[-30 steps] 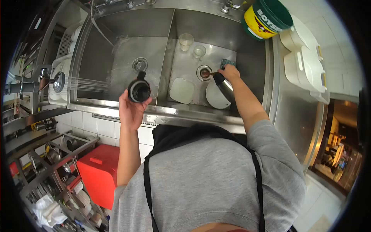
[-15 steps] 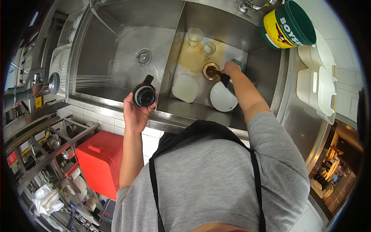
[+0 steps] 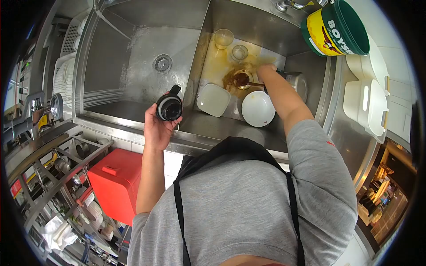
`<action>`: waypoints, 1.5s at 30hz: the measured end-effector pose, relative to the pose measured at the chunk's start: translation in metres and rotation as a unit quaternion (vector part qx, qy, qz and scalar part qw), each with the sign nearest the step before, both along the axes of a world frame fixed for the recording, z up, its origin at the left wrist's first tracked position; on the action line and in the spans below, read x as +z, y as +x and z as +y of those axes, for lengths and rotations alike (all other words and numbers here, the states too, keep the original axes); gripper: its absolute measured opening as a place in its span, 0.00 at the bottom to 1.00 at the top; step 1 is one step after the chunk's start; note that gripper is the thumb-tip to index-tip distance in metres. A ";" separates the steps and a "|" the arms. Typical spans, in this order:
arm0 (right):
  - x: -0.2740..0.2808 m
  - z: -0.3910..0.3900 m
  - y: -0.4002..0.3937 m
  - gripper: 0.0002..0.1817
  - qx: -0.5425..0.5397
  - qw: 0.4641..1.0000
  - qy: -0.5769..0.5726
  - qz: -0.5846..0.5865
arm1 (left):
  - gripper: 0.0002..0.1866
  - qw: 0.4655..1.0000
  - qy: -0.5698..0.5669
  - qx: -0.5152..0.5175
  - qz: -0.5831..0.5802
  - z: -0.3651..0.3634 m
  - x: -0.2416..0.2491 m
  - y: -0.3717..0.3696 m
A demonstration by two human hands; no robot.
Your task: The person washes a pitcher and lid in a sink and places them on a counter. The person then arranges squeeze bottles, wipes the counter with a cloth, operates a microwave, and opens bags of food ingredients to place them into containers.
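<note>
My left hand holds a black-rimmed cup-like vessel with a black handle, its dark mouth facing up, over the front edge near the divider. My right hand is down in the right basin, its fingers closed and partly hidden by the wrist; what it grips cannot be made out. Just right of it lies a round, pale-rimmed vessel. To its left, a thin brown stick-like item reaches into a small round dish with dark brown matter. A white bowl sits in front.
Two clear glasses and a squarish white dish stand in the right basin. Water sprays into the left basin. A green-and-yellow bucket and white tubs stand right; a red box is below left.
My right hand has turned and shifted slightly back. Brown matter has spread around the small dish, and the pale-rimmed vessel now shows right of my wrist. My left hand has barely moved.
</note>
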State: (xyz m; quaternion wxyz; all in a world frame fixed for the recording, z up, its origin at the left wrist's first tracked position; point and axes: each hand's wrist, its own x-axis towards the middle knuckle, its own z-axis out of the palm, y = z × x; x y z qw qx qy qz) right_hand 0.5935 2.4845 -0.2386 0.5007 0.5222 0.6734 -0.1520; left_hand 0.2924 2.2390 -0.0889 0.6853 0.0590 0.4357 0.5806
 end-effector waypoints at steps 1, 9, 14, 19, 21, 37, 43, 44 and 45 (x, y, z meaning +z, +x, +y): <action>0.002 0.004 0.000 0.22 0.022 1.000 0.010 0.001 | 0.26 1.000 -0.002 -0.003 0.000 0.003 0.001 0.000; -0.010 0.063 0.097 0.22 -0.285 0.904 0.180 0.262 | 0.27 1.000 -0.011 -0.024 0.005 0.011 -0.003 0.002; -0.020 0.036 0.107 0.24 -0.496 0.702 0.272 0.432 | 0.27 0.999 -0.030 -0.036 0.024 0.019 -0.003 0.010; -0.096 0.020 0.120 0.22 -0.559 0.592 0.236 0.531 | 0.27 0.996 -0.038 -0.060 0.047 0.025 0.005 0.017; -0.156 0.019 0.137 0.21 -0.497 0.637 0.301 0.506 | 0.27 0.996 -0.044 -0.060 0.056 0.024 0.010 0.018; 0.030 0.038 0.073 0.26 -0.108 0.584 0.624 0.507 | 0.26 0.994 -0.054 -0.084 0.039 0.035 0.010 0.033; 0.143 0.113 0.047 0.31 0.035 0.539 0.721 0.434 | 0.28 0.993 -0.046 -0.101 0.032 0.034 0.000 0.033; 0.145 0.125 0.054 0.30 -0.008 0.602 0.681 0.418 | 0.28 0.993 -0.045 -0.101 0.031 0.033 0.000 0.033; 0.148 0.130 0.059 0.28 -0.050 0.661 0.635 0.398 | 0.28 0.994 -0.044 -0.097 0.024 0.032 0.000 0.033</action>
